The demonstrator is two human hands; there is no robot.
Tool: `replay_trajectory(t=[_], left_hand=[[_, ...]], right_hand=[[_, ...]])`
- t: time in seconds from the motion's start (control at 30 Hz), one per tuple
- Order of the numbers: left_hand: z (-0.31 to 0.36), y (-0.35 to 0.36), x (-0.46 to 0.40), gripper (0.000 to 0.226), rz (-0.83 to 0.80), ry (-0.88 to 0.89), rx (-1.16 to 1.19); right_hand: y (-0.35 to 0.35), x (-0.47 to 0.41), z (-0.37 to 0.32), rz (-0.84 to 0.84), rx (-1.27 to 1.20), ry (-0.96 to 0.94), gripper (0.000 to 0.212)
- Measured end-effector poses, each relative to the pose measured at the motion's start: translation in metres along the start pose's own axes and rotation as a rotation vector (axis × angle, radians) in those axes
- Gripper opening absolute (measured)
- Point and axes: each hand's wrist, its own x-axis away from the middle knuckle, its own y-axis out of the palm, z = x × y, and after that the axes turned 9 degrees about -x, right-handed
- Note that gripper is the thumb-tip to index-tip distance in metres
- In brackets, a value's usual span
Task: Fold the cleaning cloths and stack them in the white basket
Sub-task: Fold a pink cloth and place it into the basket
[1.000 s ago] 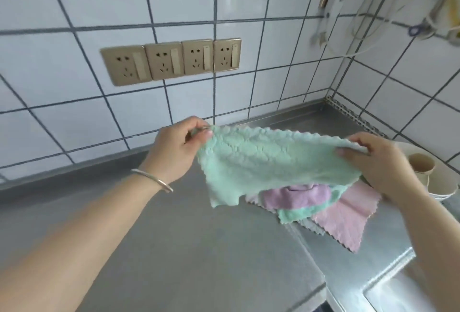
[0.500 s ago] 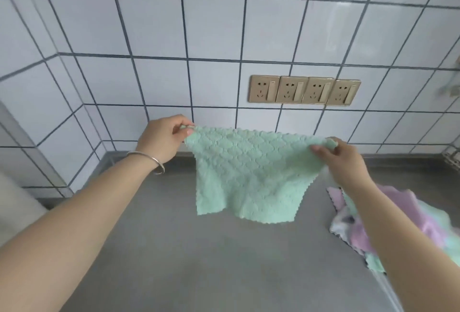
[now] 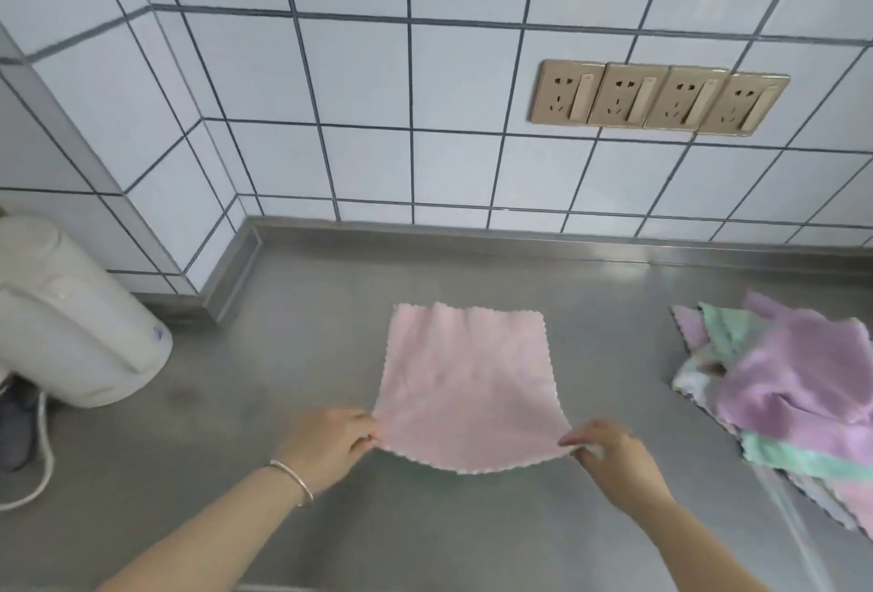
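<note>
Now the pink cloth (image 3: pixel 465 383) lies spread on the steel counter (image 3: pixel 293 402), its near edge lifted a little. The left hand (image 3: pixel 330 442) pinches the near left corner, the right hand (image 3: pixel 609 454) pinches the near right one. To fold cleanly, I'd say carry both corners level to the far edge and match the scalloped hems. There's bare counter beyond, up to the tiled wall (image 3: pixel 425 157). The pile of unfolded cloths (image 3: pixel 793 393) sits well apart on the right, a white appliance (image 3: pixel 71 312) on the left. No white basket in view.
</note>
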Motion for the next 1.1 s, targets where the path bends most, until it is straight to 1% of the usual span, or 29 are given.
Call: replay_trajectory(t=[0.03,0.07,0.13,0.17,0.2,0.23,0.27,0.33,0.4,0.47,0.5,0.53,0.6,0.67,0.77,0.83,0.9,1.0,1.1], left_hand=[[0.003,0.014,0.004,0.007,-0.089,0.015,-0.061],[0.005,0.026,0.005,0.011,-0.172,0.042,-0.094],[0.013,0.035,0.009,0.019,-0.311,0.072,-0.12],[0.015,0.033,0.01,0.021,-0.353,0.067,-0.082],[0.016,0.032,0.007,0.023,-0.364,0.046,-0.014],[0.015,0.029,-0.001,0.025,-0.388,-0.021,0.03],[0.013,0.026,-0.012,0.025,-0.412,-0.122,0.098],[0.006,0.02,-0.04,0.021,-0.337,-0.346,0.209],[-0.007,0.018,-0.075,0.02,-0.261,-0.584,0.297],[-0.022,0.025,-0.11,0.02,-0.209,-0.797,0.509],[-0.028,0.029,-0.125,0.02,-0.191,-0.878,0.61],[-0.033,0.033,-0.138,0.023,-0.187,-0.927,0.657],[-0.037,0.04,-0.158,0.033,-0.192,-0.948,0.59],[-0.032,0.045,-0.174,0.042,-0.199,-0.955,0.48],[-0.022,0.052,-0.184,0.044,-0.197,-0.972,0.384],[-0.021,0.059,-0.185,0.039,-0.175,-0.985,0.36],[-0.023,0.066,-0.184,0.031,-0.137,-1.024,0.359],[-0.028,0.069,-0.182,0.027,-0.081,-1.06,0.404],[-0.023,0.06,-0.175,0.027,0.008,-1.062,0.506]], right_hand=[[0.009,0.005,0.009,-0.063,0.062,0.023,0.067],[0.015,0.008,0.016,-0.127,0.136,0.007,0.058],[0.018,0.011,0.021,-0.278,0.291,-0.057,0.034],[0.018,0.009,0.022,-0.352,0.365,-0.078,0.03],[0.016,0.005,0.021,-0.416,0.416,-0.08,0.035],[0.012,0.001,0.018,-0.446,0.416,-0.057,0.039],[0.01,-0.007,0.014,-0.44,0.393,-0.027,0.041],[0.004,-0.027,0.004,-0.298,0.246,0.087,0.041],[0.003,-0.057,-0.004,-0.13,0.129,0.228,0.034],[0.004,-0.092,-0.007,-0.009,-0.006,0.379,0.03],[0.005,-0.107,-0.009,0.039,-0.069,0.442,0.03],[0.006,-0.119,-0.01,0.068,-0.122,0.494,0.031],[0.011,-0.141,-0.009,0.092,-0.178,0.546,0.031],[0.019,-0.157,-0.011,0.064,-0.153,0.548,0.025],[0.027,-0.165,-0.011,0.067,-0.1,0.579,0.026],[0.03,-0.166,-0.007,0.071,-0.057,0.604,0.028],[0.032,-0.165,-0.004,0.08,-0.01,0.615,0.025],[0.033,-0.163,-0.002,0.136,0.059,0.604,0.027],[0.033,-0.153,-0.007,0.202,0.064,0.537,0.015]])
